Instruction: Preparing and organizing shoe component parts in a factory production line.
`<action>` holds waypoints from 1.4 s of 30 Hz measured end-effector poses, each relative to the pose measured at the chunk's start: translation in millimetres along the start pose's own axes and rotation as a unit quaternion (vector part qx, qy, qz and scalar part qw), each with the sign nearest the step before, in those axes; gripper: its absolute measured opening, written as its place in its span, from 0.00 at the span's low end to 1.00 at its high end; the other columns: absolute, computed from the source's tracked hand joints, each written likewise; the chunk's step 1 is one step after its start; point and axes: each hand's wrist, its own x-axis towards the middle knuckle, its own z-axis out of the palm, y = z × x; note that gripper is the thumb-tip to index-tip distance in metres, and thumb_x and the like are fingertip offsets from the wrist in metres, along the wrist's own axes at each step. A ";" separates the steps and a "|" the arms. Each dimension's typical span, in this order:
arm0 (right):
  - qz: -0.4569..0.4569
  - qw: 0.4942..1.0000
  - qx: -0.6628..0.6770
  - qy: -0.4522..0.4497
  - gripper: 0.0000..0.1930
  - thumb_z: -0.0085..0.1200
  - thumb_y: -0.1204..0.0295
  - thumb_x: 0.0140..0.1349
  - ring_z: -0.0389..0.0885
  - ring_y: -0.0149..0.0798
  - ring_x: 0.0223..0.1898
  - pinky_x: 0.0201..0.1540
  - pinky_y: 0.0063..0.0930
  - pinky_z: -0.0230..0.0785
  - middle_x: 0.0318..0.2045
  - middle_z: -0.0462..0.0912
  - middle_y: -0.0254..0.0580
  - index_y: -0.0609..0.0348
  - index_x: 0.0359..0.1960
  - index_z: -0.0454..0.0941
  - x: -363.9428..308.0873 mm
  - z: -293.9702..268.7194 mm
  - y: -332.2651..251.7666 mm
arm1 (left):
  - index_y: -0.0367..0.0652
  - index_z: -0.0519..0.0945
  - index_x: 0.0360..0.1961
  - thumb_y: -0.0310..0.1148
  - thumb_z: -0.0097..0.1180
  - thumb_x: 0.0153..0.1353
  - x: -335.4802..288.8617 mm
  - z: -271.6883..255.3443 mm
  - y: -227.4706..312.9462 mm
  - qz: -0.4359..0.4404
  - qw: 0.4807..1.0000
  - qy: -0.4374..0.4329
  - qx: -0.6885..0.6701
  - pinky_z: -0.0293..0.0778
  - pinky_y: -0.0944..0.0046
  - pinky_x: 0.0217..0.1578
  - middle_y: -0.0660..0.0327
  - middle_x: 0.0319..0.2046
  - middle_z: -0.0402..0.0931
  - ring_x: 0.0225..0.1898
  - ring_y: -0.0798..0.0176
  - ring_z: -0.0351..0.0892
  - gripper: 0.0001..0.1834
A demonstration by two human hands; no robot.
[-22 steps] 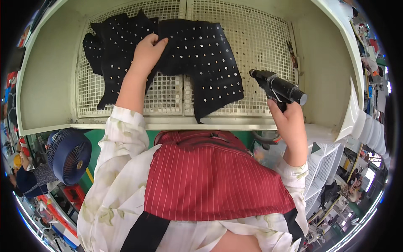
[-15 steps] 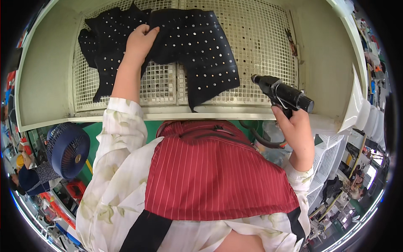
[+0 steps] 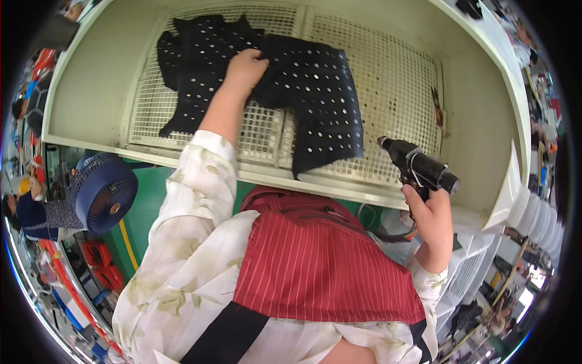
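Note:
Black fabric (image 3: 324,97) dotted with rows of small pale and shiny spots lies spread over a cream mesh grid (image 3: 397,100). My left hand (image 3: 244,71) rests on it with the fingers closed, pinching the cloth near the middle of its upper part. A short leg-like flap hangs toward the near edge of the grid. To the right of the fabric, my right hand (image 3: 433,221) grips a black pistol-shaped spray gun (image 3: 421,165) by its handle. Its nozzle points up and left, apart from the cloth. The trigger is mostly hidden.
The grid sits inside a pale, high-walled tray (image 3: 88,91) with a raised front edge. A dark narrow object (image 3: 437,106) lies by the grid's right side. A blue fan (image 3: 104,193) stands at lower left. A ribbed white duct (image 3: 536,215) is at right. Another person (image 3: 36,209) is far left.
The whole view has shifted and tilted, so the tray, cloth and hands sit lower and are turned slightly. Left fingers still pinch the fabric; the spray gun remains in my right hand.

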 end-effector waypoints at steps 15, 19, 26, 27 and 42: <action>-0.106 0.993 0.048 -0.008 0.16 0.53 0.76 0.58 0.73 0.26 0.35 0.41 0.22 0.66 0.36 0.79 0.37 0.64 0.49 0.70 111.9 68.3 -84.3 | 0.37 0.69 0.45 0.30 0.58 0.46 9.3 -11.9 15.2 -0.060 0.995 -0.034 0.071 0.72 0.59 0.44 0.48 0.36 0.77 0.42 0.50 0.78 0.23; -0.134 0.990 -0.036 0.012 0.17 0.54 0.71 0.57 0.77 0.39 0.32 0.37 0.29 0.68 0.31 0.80 0.46 0.64 0.46 0.70 143.5 88.7 -95.6 | 0.37 0.66 0.46 0.29 0.56 0.50 8.3 -19.1 21.0 -0.080 0.993 -0.062 0.066 0.73 0.56 0.44 0.48 0.39 0.76 0.44 0.48 0.77 0.22; -0.150 0.982 -0.113 -0.006 0.18 0.55 0.67 0.56 0.78 0.51 0.32 0.37 0.36 0.69 0.30 0.79 0.54 0.65 0.45 0.71 164.7 112.0 -98.6 | 0.36 0.68 0.43 0.29 0.57 0.48 6.1 -17.3 13.3 -0.076 0.995 -0.059 0.028 0.72 0.58 0.42 0.48 0.35 0.76 0.40 0.49 0.78 0.20; -0.160 0.982 -0.098 0.005 0.18 0.55 0.67 0.56 0.78 0.51 0.33 0.38 0.36 0.69 0.31 0.79 0.54 0.65 0.45 0.71 163.2 107.3 -94.2 | 0.36 0.69 0.42 0.30 0.58 0.46 5.1 -15.0 12.5 -0.062 0.997 -0.039 0.020 0.72 0.59 0.40 0.50 0.30 0.76 0.37 0.51 0.78 0.20; -0.085 0.993 -0.053 0.068 0.18 0.53 0.73 0.58 0.72 0.29 0.32 0.39 0.24 0.66 0.33 0.79 0.39 0.65 0.49 0.70 122.2 38.3 -57.7 | 0.35 0.70 0.45 0.34 0.60 0.50 1.0 -21.0 11.7 -0.059 0.998 -0.015 -0.008 0.72 0.63 0.39 0.52 0.30 0.78 0.37 0.56 0.79 0.22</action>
